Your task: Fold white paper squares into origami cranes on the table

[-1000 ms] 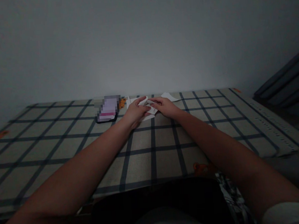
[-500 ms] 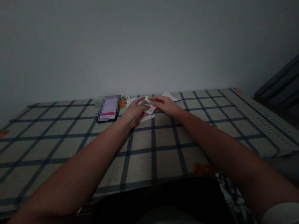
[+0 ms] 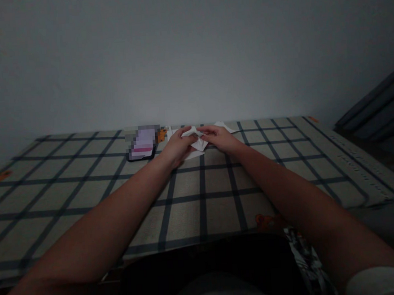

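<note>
Folded white paper [image 3: 199,143] sits between the fingers of both hands, just above the counter [image 3: 216,180] or resting on it; the dim light leaves that unclear. The left hand [image 3: 179,148] has its thumb and fingers closed on the near-left part, and the right hand [image 3: 220,139] pinches the opposite edge. Gripping from two sides probably steadies the thin material, so that one set of fingers can shape creases against the other. Thumbs face the wearer and fingertips curl over the far side, which likely gives control of both faces.

Under the left fingers a flat white sheet [image 3: 195,155] shows, perhaps serving as a working surface. A loose white piece [image 3: 225,127] lies just beyond the right fingers, and a smartphone [image 3: 144,143] lies left of the left fingers, seemingly placed there to be glanced at without getting in the way.

Half a second earlier the paper looked more spread, with a shaded hollow between the thumbs; now its upper part stands as a pale peak between the fingertips. Both hands have hardly shifted, and the smartphone has stayed put.
</note>
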A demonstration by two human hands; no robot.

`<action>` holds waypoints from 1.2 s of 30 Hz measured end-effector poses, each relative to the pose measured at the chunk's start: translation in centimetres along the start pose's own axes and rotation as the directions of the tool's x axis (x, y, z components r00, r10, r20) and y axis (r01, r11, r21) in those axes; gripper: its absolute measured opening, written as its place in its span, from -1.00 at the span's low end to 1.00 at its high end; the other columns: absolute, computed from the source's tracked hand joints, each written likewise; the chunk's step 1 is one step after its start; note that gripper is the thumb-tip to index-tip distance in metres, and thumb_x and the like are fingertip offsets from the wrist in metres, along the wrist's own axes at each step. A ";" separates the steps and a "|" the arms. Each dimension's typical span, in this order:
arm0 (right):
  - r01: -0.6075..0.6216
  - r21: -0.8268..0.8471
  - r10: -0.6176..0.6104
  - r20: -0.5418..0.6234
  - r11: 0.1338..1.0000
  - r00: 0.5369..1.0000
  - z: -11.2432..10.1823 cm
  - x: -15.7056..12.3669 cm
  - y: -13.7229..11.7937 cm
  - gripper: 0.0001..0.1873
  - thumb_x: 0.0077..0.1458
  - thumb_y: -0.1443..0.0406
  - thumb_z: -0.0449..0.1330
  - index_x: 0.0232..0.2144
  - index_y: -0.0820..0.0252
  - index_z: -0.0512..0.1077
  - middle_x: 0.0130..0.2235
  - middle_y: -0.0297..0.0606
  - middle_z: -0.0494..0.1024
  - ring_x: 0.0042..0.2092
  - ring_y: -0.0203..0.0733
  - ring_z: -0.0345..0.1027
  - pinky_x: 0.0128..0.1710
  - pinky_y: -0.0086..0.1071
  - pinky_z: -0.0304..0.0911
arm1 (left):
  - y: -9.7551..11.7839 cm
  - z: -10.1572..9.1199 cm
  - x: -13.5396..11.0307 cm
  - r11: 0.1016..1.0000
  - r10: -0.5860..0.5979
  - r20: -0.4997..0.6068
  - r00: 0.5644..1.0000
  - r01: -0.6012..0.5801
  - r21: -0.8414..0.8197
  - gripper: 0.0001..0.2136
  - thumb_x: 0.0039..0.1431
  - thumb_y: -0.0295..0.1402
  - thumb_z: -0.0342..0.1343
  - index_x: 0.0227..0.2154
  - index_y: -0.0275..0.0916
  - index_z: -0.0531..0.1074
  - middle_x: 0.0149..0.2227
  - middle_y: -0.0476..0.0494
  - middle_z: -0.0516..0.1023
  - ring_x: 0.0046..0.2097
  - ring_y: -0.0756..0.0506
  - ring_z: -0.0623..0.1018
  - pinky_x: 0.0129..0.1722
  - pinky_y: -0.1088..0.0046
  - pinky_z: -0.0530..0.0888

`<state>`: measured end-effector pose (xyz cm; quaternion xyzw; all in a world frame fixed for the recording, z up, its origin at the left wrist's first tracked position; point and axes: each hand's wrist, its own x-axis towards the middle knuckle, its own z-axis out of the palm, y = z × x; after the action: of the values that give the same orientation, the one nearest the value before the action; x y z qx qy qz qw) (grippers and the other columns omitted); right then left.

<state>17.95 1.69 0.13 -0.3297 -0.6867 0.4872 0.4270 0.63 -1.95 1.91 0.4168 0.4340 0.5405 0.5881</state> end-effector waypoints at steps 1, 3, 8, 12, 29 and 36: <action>-0.006 -0.005 0.006 0.003 1.000 1.000 0.0 0.0 0.0 -0.59 0.09 0.39 0.23 0.03 0.24 0.47 -0.17 -0.17 0.61 -0.27 -0.27 0.48 -0.19 -0.32 0.44 | 0.0 0.1 -0.1 1.000 -0.005 -0.006 1.000 0.005 0.002 -0.49 -0.01 -0.65 0.18 0.06 -0.26 0.36 -0.27 -0.19 0.56 -0.31 -0.08 0.60 -0.23 0.34 0.55; -0.020 -0.011 0.020 0.002 1.000 1.000 0.1 -0.1 -0.1 -0.59 0.10 0.40 0.22 0.04 0.25 0.46 -0.17 -0.17 0.61 -0.28 -0.27 0.48 -0.19 -0.31 0.45 | 0.1 0.2 -0.2 1.000 -0.002 -0.013 1.000 0.002 0.009 -0.48 -0.01 -0.65 0.17 0.07 -0.28 0.34 -0.29 -0.17 0.56 -0.32 -0.08 0.60 -0.23 0.35 0.55; -0.031 -0.017 0.031 0.021 0.999 0.999 0.3 -0.2 -0.4 -0.58 0.09 0.43 0.21 0.03 0.25 0.46 -0.07 -0.14 0.60 -0.18 -0.23 0.49 -0.09 -0.27 0.42 | -0.2 0.3 -0.5 0.994 0.043 0.023 0.999 -0.045 0.095 -0.44 -0.04 -0.66 0.18 0.08 -0.26 0.31 -0.31 -0.13 0.57 -0.35 -0.06 0.58 -0.30 0.39 0.53; -0.040 -0.047 0.041 0.024 0.998 0.999 0.3 -0.3 -0.6 -0.56 0.10 0.41 0.21 0.06 0.29 0.44 -0.06 -0.09 0.59 -0.17 -0.22 0.49 -0.07 -0.26 0.40 | -0.5 -0.1 -0.3 0.980 0.097 0.053 0.994 -0.105 0.169 -0.44 -0.06 -0.60 0.24 0.06 -0.22 0.33 -0.27 -0.12 0.58 -0.35 -0.05 0.58 -0.35 0.44 0.51; -0.042 -0.089 0.041 -0.007 0.995 0.999 1.2 -0.8 -1.8 -0.62 0.07 0.43 0.20 -0.02 0.27 0.46 -0.28 -0.23 0.55 -0.34 -0.30 0.41 -0.31 -0.41 0.38 | -0.5 -0.7 -0.1 0.899 0.290 0.008 0.957 -0.275 0.340 -0.30 -0.16 -0.61 0.27 0.14 -0.22 0.30 -0.21 -0.15 0.58 -0.28 -0.04 0.57 -0.26 0.48 0.45; -0.019 -0.065 0.015 -0.064 0.998 0.998 1.2 -0.5 -1.6 -0.63 0.06 0.42 0.21 -0.03 0.25 0.46 -0.38 -0.34 0.47 -0.39 -0.32 0.36 -0.35 -0.43 0.36 | 0.0 -0.2 -0.6 0.925 0.254 0.019 0.967 -0.248 0.289 -0.28 -0.09 -0.54 0.26 0.21 -0.23 0.23 -0.16 -0.19 0.58 -0.30 -0.04 0.57 -0.28 0.46 0.46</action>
<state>17.00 0.27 1.30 -0.3646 -0.6855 0.4575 0.4335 0.45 -2.58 1.90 0.5451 0.4570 0.5459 0.4427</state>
